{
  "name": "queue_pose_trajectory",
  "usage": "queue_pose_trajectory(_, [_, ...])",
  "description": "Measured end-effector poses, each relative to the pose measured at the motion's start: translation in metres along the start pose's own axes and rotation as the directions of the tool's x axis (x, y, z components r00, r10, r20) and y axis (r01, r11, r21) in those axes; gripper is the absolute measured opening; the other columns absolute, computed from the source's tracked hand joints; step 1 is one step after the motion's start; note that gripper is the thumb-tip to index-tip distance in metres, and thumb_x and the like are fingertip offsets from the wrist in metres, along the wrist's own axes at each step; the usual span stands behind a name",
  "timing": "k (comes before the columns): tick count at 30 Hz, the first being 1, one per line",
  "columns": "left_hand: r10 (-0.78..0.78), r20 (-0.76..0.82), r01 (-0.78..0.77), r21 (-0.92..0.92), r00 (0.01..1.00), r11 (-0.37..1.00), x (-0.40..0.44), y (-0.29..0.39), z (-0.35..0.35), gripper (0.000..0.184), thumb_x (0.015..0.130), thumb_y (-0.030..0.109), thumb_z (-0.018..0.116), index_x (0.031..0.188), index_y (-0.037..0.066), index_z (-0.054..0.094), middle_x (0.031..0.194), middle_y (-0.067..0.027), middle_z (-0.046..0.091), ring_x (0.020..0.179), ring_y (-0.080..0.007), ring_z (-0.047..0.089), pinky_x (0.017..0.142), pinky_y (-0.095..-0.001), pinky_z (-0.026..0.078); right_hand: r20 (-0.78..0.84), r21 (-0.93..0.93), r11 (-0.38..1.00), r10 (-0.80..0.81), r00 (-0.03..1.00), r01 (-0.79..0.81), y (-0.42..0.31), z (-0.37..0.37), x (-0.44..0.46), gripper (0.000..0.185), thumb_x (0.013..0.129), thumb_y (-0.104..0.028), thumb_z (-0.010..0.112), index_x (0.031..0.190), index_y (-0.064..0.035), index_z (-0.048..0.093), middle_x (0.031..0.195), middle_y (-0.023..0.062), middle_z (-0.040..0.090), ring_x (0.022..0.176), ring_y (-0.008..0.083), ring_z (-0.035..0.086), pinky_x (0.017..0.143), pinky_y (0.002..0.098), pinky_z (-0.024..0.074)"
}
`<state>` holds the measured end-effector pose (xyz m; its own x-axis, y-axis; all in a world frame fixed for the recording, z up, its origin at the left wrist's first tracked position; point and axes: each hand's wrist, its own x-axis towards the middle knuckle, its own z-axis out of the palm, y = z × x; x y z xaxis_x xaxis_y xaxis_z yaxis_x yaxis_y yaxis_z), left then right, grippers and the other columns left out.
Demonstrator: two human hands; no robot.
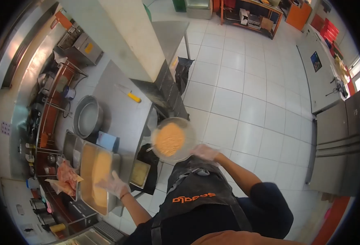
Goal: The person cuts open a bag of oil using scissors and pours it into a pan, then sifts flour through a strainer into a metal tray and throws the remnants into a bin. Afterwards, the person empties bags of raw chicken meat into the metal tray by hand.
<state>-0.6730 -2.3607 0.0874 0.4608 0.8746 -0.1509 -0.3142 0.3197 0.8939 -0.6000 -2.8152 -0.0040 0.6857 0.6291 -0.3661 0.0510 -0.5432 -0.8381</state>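
White floor tiles (pixel 233 94) fill 1 o'clock; right hand (pixel 205 153), fingers clamped, holds the sieve (pixel 189 134) by its 4 o'clock edge, likely keeping crumbs (pixel 169 139) level; left hand (pixel 116 185), fingers apart, overlaps the pan (pixel 87 163) at 8 o'clock.

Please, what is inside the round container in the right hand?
An orange crumbly heap lies inside the round container, held by the right hand. The heap hides anything beneath.

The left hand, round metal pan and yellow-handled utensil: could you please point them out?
Left hand (pixel 116 187): head view, middle.
Round metal pan (pixel 89 116): head view, inner bottom.
Yellow-handled utensil (pixel 134 97): head view, handle.
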Motion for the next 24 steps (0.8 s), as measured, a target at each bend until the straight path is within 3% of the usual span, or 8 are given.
queue_pose_trajectory(2, [-0.087,0.057,0.089,-0.038,0.995,0.995,-0.005,-0.032,0.052,0.072,0.111,0.046,0.049,0.170,0.019,0.017,0.176,-0.0075,0.015,0.159,-0.0401,0.024,0.127,-0.0531,0.031,-0.299,-0.043,0.997,-0.069,0.952,0.059,0.099,0.007,-0.016,0.057,0.109,-0.049,0.046,0.120,0.0040,0.065,0.095,0.0292,0.067,0.086,0.0374,0.065,0.083,0.0496,0.0516])
queue_pose_trajectory(4, [-0.191,0.115,0.197,-0.039,0.975,0.980,-0.013,-0.069,0.104,0.072,0.111,0.046,0.050,0.170,0.019,0.017,0.176,-0.0072,0.015,0.159,-0.0409,0.024,0.127,-0.0536,0.032,-0.301,0.503,0.765,0.592,0.748,-0.403,0.081,-0.041,-0.046,0.058,0.106,-0.050,0.052,0.110,0.0054,0.066,0.087,0.0240,0.068,0.078,0.0350,0.064,0.077,0.0490,0.0521])
queue_pose_trajectory(7, [-0.361,0.160,0.345,0.123,0.919,0.931,-0.036,-0.132,0.185,0.072,0.111,0.048,0.049,0.170,0.019,0.018,0.176,-0.0076,0.013,0.158,-0.0435,0.024,0.126,-0.0521,0.033,-0.548,0.494,0.785,0.615,0.566,-0.374,0.167,-0.085,-0.043,0.057,0.103,-0.049,0.058,0.104,0.0080,0.067,0.085,0.0159,0.068,0.076,0.0264,0.060,0.074,0.0455,0.0525])
queue_pose_trajectory(10, [-0.548,0.095,0.524,0.195,0.831,0.829,-0.016,-0.223,0.232,0.078,0.109,0.053,0.053,0.169,0.015,0.020,0.174,-0.0103,0.017,0.154,-0.0385,0.035,0.119,-0.0496,0.041,-0.694,0.515,0.815,0.578,0.429,-0.265,0.235,-0.154,-0.023,0.049,0.104,-0.044,0.059,0.103,0.0039,0.068,0.087,0.0174,0.070,0.077,0.0312,0.064,0.075,0.0460,0.0524])
queue_pose_trajectory(14, [-0.760,-0.111,0.768,0.073,0.640,0.636,0.017,-0.342,0.271,0.078,0.108,0.055,0.054,0.167,0.012,0.025,0.170,-0.0126,0.029,0.149,-0.0352,0.043,0.116,-0.0471,0.045,-0.846,0.184,0.935,0.308,0.435,-0.304,0.246,-0.279,0.016,0.033,0.104,-0.030,0.055,0.104,-0.0001,0.068,0.093,0.0252,0.071,0.086,0.0394,0.070,0.075,0.0479,0.0521])
queue_pose_trajectory(18, [-0.765,-0.192,0.785,0.060,0.615,0.616,0.020,-0.398,0.282,0.077,0.108,0.056,0.053,0.166,0.012,0.028,0.168,-0.0129,0.032,0.148,-0.0353,0.044,0.116,-0.0475,0.044,-0.715,-0.378,0.844,-0.005,0.699,-0.380,0.233,-0.401,0.085,0.030,0.103,-0.025,0.053,0.106,0.0012,0.067,0.096,0.0245,0.070,0.082,0.0375,0.070,0.077,0.0496,0.0535])
queue_pose_trajectory(23, [-0.667,-0.307,0.716,0.076,0.679,0.694,0.007,-0.419,0.273,0.076,0.107,0.058,0.052,0.164,0.011,0.032,0.166,-0.0132,0.035,0.147,-0.0356,0.045,0.116,-0.0480,0.042,-0.544,-0.082,0.985,0.083,0.835,-0.151,0.155,-0.524,0.228,0.031,0.103,-0.029,0.052,0.105,-0.0031,0.070,0.085,0.0201,0.069,0.077,0.0348,0.068,0.075,0.0481,0.0546])
queue_pose_trajectory(24, [-0.624,-0.346,0.685,0.079,0.700,0.724,0.005,-0.417,0.273,0.076,0.107,0.058,0.051,0.164,0.011,0.032,0.165,-0.0133,0.036,0.147,-0.0356,0.045,0.117,-0.0481,0.042,-0.539,-0.189,0.982,-0.098,0.837,-0.007,0.165,-0.538,0.273,0.036,0.104,-0.034,0.052,0.107,-0.0035,0.071,0.080,0.0180,0.068,0.074,0.0320,0.067,0.074,0.0470,0.0539])
